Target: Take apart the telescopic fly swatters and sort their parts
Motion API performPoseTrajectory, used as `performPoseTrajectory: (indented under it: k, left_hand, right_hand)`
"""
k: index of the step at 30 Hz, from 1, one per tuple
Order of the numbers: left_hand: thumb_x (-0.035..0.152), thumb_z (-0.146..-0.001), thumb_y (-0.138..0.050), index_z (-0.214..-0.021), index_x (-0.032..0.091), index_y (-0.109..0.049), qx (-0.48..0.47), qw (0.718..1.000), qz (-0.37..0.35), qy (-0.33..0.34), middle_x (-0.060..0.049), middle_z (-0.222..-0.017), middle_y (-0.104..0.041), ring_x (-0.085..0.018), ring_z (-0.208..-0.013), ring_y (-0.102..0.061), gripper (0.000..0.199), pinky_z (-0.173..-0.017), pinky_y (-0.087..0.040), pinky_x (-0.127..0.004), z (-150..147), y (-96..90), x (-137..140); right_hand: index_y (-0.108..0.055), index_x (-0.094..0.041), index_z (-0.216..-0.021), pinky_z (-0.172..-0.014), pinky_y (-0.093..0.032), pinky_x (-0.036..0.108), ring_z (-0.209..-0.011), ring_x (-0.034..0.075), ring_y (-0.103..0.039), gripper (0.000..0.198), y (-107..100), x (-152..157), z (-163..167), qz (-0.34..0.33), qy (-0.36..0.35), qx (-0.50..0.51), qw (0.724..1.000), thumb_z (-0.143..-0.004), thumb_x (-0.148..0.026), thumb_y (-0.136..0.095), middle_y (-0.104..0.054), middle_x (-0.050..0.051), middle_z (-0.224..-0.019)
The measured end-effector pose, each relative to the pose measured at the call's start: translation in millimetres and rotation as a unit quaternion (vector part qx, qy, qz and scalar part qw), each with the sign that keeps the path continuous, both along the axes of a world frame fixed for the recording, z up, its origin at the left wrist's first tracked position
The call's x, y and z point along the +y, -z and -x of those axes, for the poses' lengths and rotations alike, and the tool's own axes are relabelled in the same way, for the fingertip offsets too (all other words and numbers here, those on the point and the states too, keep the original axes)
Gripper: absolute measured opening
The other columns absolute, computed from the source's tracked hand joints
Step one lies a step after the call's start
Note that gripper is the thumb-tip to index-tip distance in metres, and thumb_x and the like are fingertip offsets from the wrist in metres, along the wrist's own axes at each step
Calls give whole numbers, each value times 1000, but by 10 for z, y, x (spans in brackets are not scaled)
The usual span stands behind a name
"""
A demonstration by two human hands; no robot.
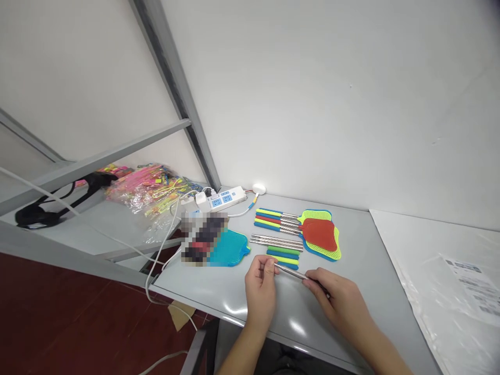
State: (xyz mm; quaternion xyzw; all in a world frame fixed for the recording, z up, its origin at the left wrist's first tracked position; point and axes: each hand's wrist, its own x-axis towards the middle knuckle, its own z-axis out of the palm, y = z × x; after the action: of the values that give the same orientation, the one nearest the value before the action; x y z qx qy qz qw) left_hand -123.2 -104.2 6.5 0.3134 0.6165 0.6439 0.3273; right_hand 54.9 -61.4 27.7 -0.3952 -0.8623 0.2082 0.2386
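Observation:
Between my hands, low over the near part of the table, is a thin silver metal rod (291, 271). My left hand (261, 281) pinches its left end between thumb and fingers. Around its right end my right hand (336, 294) is closed; a dark part shows under those fingers, too covered to name. Just beyond lie loose handle grips in green, blue and yellow (283, 251), and behind them a row of bare metal rods (276, 241). Farther back are several fly swatters with coloured grips, the top one having a red head (320, 233).
Blue swatter heads (230, 247) lie at left beside a blurred-out item (205, 239). A power strip (226, 199) with cables stands by the wall. Plastic-bagged colourful goods (150, 187) sit on the left shelf. A white plastic package (437, 276) covers the table's right side.

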Motion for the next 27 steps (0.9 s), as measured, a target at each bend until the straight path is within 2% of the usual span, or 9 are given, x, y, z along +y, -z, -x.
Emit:
performPoseTrajectory:
  k: [4,8,9,11,13,16,20,27]
  left_hand:
    - [47,-90,-57,-87,16,-62,-43,999,-9,2,-1,-71,-59,-15,-69,-57,31,-68,-45,-25,96,37,47]
    - [53,-95,-46,-120,20,-52,-161,986,-48,-12,-1,-81,-60,-10,-58,-50,42,-55,-39,-22,110,56,41]
    - [53,-95,-45,-120,21,-51,-193,980,-56,-11,-1,-81,-59,-9,-56,-48,41,-53,-37,-21,106,58,25]
    - [49,-94,-50,-109,20,-56,-206,977,-49,14,1,-76,-56,-9,-57,-47,34,-53,-36,-21,100,60,-20]
    - [43,-94,-53,-95,19,-59,-140,989,-15,54,1,-73,-54,-11,-63,-49,25,-59,-40,-23,98,59,-68]
    - [33,-96,-47,-92,20,-60,23,995,11,93,-3,-81,-58,-16,-75,-53,19,-68,-43,-27,91,47,-120]
    - [19,-94,-44,-94,20,-58,227,964,-22,137,-7,-93,-60,-22,-91,-52,15,-83,-43,-36,68,16,-132]
    - [14,-90,-47,-108,22,-58,383,913,31,135,-10,-119,-57,-28,-110,-48,23,-92,-40,-46,18,2,-98]
  right_hand:
    - [-65,-25,-96,-66,-45,29,-74,18,-66,26,-78,149,103,-35,-19,-47,998,-99,-38,-43,-72,2,-87]
    - [-65,-23,-93,-70,-44,33,-73,19,-63,28,-157,445,318,-33,-6,-87,996,-100,-38,-42,-71,3,-84]
    - [-65,-23,-93,-71,-44,33,-75,19,-63,27,-166,534,388,-32,0,-92,995,-100,-36,-42,-70,3,-86]
    - [-66,-22,-97,-73,-46,33,-82,20,-63,28,-156,707,533,-38,0,-102,994,-100,-31,-40,-69,5,-91]
    - [-67,-21,-101,-72,-47,33,-83,21,-63,30,-111,856,669,-45,-13,-111,993,-100,-27,-37,-67,7,-93]
    - [-68,-21,-103,-72,-47,32,-85,21,-62,31,-5,1001,828,-48,-36,-117,991,-99,-24,-37,-66,8,-94]
    - [-69,-20,-102,-77,-46,34,-90,22,-61,27,129,1060,933,-52,-66,-125,989,-98,-24,-43,-65,9,-94]
    - [-70,-23,-100,-77,-40,35,-93,23,-58,31,175,1026,887,-51,-69,-144,986,-100,-23,-39,-64,7,-96]
